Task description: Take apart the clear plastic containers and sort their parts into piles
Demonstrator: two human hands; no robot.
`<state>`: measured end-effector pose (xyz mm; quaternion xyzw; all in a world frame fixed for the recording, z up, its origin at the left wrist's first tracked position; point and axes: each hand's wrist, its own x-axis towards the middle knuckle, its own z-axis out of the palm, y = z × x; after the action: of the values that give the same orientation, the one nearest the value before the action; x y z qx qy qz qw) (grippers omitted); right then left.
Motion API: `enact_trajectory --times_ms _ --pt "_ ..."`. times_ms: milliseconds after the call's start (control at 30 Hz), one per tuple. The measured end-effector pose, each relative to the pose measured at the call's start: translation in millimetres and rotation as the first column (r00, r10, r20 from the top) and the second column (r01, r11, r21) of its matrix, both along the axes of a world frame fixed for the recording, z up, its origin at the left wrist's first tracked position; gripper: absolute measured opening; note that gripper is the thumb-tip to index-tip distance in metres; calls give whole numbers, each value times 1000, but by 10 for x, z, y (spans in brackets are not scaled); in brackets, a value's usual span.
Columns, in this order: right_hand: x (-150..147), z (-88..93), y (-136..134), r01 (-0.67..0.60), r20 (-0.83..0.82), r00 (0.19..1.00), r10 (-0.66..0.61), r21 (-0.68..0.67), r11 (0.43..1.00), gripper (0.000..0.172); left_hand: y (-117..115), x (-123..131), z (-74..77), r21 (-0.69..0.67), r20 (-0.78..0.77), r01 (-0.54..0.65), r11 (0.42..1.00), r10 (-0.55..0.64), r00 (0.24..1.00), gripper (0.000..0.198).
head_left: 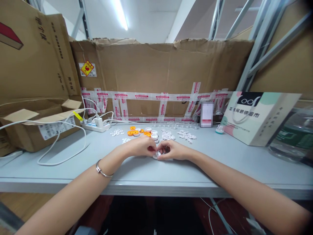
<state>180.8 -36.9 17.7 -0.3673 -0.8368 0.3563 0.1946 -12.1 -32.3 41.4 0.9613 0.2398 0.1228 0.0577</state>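
Note:
Both my hands meet at the middle of the grey table over a small white round plastic part (156, 155). My right hand (175, 150) grips this part by its edge between thumb and fingers. Fingertips of my left hand (140, 146) are pinched together just above it; whatever they hold is too small or hidden to make out. Just beyond the hands are white round caps (154, 132) and orange rings (131, 133), some stacked. Piles of small white pieces lie to the left (116, 132) and to the right (168, 134).
A row of clear plastic pieces (174, 124) lines the back. A phone (206, 115) leans against the cardboard wall (151, 68). Rightward stand a paper bag (256, 120) and a large clear bottle (290, 137). Leftward are a power strip (95, 125), white cables and an open carton (44, 127).

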Motion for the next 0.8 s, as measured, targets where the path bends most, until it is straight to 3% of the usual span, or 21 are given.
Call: enact_trajectory --times_ms 133,233,300,400,567,633,733,800 --pt "7 -23 14 17 2 1000 -17 14 1000 37 53 -121 91 8 113 -72 997 71 991 10" --pt "14 -30 21 23 7 1000 -23 22 1000 37 169 -413 190 64 197 -305 950 288 937 12" --pt "15 -27 23 18 17 1000 -19 25 1000 37 245 -607 225 83 64 -502 861 498 865 11" --pt "12 -20 21 17 25 1000 -17 28 999 36 307 -745 214 84 -90 -616 783 622 778 12" --pt "11 -25 22 15 11 1000 -15 10 1000 38 292 -646 174 87 -119 -624 777 630 767 12" --pt "17 -27 26 14 6 1000 -14 -2 1000 40 243 -567 174 73 -95 -592 803 596 797 14" --pt "26 -19 37 -8 -9 1000 8 -12 1000 42 125 -402 149 -86 12 -357 930 359 933 18" --pt "30 -9 47 -30 -15 999 30 -14 999 42 50 -277 97 -215 76 -165 963 184 980 28"
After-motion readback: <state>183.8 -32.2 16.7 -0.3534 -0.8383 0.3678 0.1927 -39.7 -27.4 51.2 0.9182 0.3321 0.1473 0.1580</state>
